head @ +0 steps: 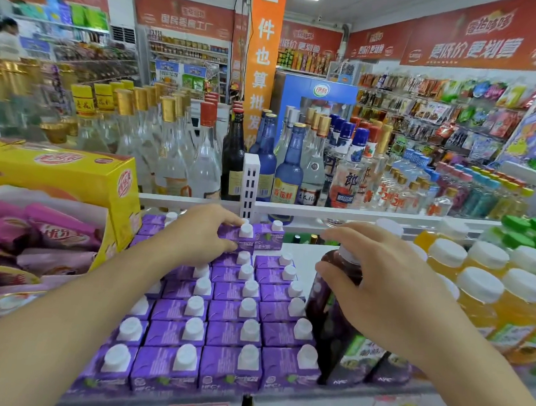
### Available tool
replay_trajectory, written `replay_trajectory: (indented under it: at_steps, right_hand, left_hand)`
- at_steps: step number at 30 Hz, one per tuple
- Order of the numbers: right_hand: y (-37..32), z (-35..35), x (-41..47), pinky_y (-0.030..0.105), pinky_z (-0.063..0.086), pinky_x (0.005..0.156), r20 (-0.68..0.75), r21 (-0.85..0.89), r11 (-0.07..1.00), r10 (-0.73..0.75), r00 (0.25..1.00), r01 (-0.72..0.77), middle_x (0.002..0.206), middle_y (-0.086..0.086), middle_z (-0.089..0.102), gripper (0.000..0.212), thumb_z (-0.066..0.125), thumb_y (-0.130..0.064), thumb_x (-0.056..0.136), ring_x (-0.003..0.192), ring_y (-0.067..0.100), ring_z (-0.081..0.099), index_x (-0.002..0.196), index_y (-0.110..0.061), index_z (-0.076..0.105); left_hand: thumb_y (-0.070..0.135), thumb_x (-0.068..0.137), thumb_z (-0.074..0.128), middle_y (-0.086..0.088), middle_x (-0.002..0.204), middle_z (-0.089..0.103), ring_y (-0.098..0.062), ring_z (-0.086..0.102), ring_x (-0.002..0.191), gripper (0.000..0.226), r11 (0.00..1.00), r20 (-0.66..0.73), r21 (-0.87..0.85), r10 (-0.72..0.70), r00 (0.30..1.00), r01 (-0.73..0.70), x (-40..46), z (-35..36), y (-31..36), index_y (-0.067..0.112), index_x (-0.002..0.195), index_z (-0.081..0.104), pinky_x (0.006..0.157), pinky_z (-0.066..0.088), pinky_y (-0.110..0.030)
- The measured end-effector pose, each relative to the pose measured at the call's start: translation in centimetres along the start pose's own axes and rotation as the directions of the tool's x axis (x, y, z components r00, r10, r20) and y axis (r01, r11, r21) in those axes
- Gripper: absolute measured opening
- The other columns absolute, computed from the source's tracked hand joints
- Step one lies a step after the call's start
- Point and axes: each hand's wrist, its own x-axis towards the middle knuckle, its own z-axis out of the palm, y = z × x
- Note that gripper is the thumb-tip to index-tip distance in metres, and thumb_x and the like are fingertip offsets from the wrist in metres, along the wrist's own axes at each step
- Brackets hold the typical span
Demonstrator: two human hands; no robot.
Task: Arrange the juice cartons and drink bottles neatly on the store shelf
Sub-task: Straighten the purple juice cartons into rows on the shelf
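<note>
Rows of purple juice cartons (pixel 222 313) fill the left part of the white shelf (pixel 301 255), all upright with long axes vertical and white caps up, printed faces toward the near edge. Left hand (pixel 202 233) reaches to the far row, fingers curled over the top of a far carton (pixel 242 237) next to the white slotted divider (pixel 249 186). Right hand (pixel 380 291) grips the shoulder of an upright dark juice bottle (pixel 335 313) just right of the cartons, fingers spread and wrapped round it, cap up, with orange juice bottles (pixel 474 297) standing further right.
</note>
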Motion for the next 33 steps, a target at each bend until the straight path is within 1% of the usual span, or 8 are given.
replay_trajectory:
  at_steps: [6,11,14,17,20,24,29,33]
  right_hand:
    - [-0.2,-0.1,0.0,0.025,0.041,0.100,0.016,-0.026,1.000,-0.002,1.000,0.002,0.144,-0.027,0.050,0.048,0.053,-0.055,0.103,0.135,0.006,0.044,0.149,-0.042,0.049]
    - [-0.1,-0.1,0.0,0.026,0.043,0.098,0.019,-0.028,1.000,-0.004,1.000,0.005,0.142,-0.027,0.052,0.046,0.055,-0.054,0.103,0.133,0.007,0.046,0.147,-0.042,0.051]
    - [0.0,0.0,0.0,0.028,0.045,0.099,0.009,-0.028,0.999,-0.019,1.000,0.019,0.141,-0.027,0.053,0.043,0.058,-0.052,0.102,0.132,0.008,0.047,0.143,-0.042,0.054]
    - [0.1,0.2,0.0,0.026,0.043,0.098,-0.001,-0.038,0.999,-0.022,1.000,0.022,0.139,-0.026,0.053,0.040,0.058,-0.051,0.101,0.131,0.008,0.047,0.140,-0.041,0.055]
    - [0.1,0.4,-0.1,0.024,0.042,0.096,-0.005,-0.061,0.998,-0.029,1.000,0.028,0.141,-0.028,0.053,0.041,0.056,-0.053,0.102,0.131,0.006,0.047,0.141,-0.041,0.055]
    - [0.3,0.6,-0.1,0.020,0.037,0.089,-0.012,-0.073,0.997,-0.027,1.000,0.026,0.141,-0.028,0.052,0.042,0.057,-0.051,0.101,0.132,0.006,0.048,0.141,-0.041,0.056]
    - [0.4,0.7,-0.1,0.018,0.035,0.087,-0.014,-0.079,0.997,-0.025,1.000,0.024,0.142,-0.030,0.052,0.041,0.057,-0.050,0.101,0.131,0.005,0.048,0.141,-0.042,0.056]
    - [0.3,0.7,-0.1,0.019,0.038,0.088,-0.014,-0.077,0.997,-0.027,1.000,0.026,0.144,-0.030,0.050,0.043,0.058,-0.049,0.101,0.133,0.004,0.047,0.143,-0.043,0.054]
  left_hand:
    - [0.037,0.100,0.070,0.001,0.139,0.061,-0.026,0.054,0.131,0.047,0.990,0.077,0.138,0.014,0.997,-0.025,-0.1,0.5,-0.3,0.037,0.146,0.060,0.099,0.042,-0.033]
    - [0.039,0.105,0.060,0.005,0.133,0.051,-0.020,0.041,0.130,0.045,0.991,0.095,0.127,0.017,0.995,-0.029,-0.6,1.6,-1.0,0.033,0.150,0.056,0.108,0.037,-0.035]
    - [0.041,0.102,0.064,0.008,0.118,0.049,-0.019,0.045,0.117,0.042,0.995,0.059,0.090,0.028,0.998,-0.033,-0.5,1.8,-1.3,0.035,0.144,0.060,0.100,0.039,-0.033]
    - [0.040,0.099,0.066,0.008,0.106,0.059,-0.016,0.056,0.099,0.030,0.999,-0.077,0.022,0.027,0.997,-0.025,0.4,1.8,-1.2,0.031,0.127,0.070,0.085,0.039,-0.029]
    - [0.033,0.101,0.066,0.009,0.100,0.066,-0.009,0.058,0.087,0.021,0.998,-0.155,-0.043,0.037,0.987,-0.044,1.6,2.0,-0.7,0.028,0.118,0.075,0.079,0.042,-0.029]
    - [0.029,0.098,0.074,0.012,0.097,0.073,-0.005,0.062,0.085,0.015,0.996,-0.119,-0.088,-0.010,0.993,-0.001,2.9,2.2,0.0,0.028,0.110,0.082,0.084,0.052,-0.031]
    - [0.027,0.095,0.078,0.013,0.092,0.070,0.001,0.059,0.080,0.018,0.992,-0.077,-0.121,-0.034,0.996,0.025,3.9,2.4,0.1,0.026,0.112,0.081,0.078,0.044,-0.026]
    - [0.026,0.092,0.081,0.014,0.090,0.074,-0.001,0.064,0.084,0.006,0.994,-0.101,-0.107,-0.016,0.995,0.005,4.1,2.7,-0.4,0.031,0.094,0.079,0.070,0.045,-0.020]
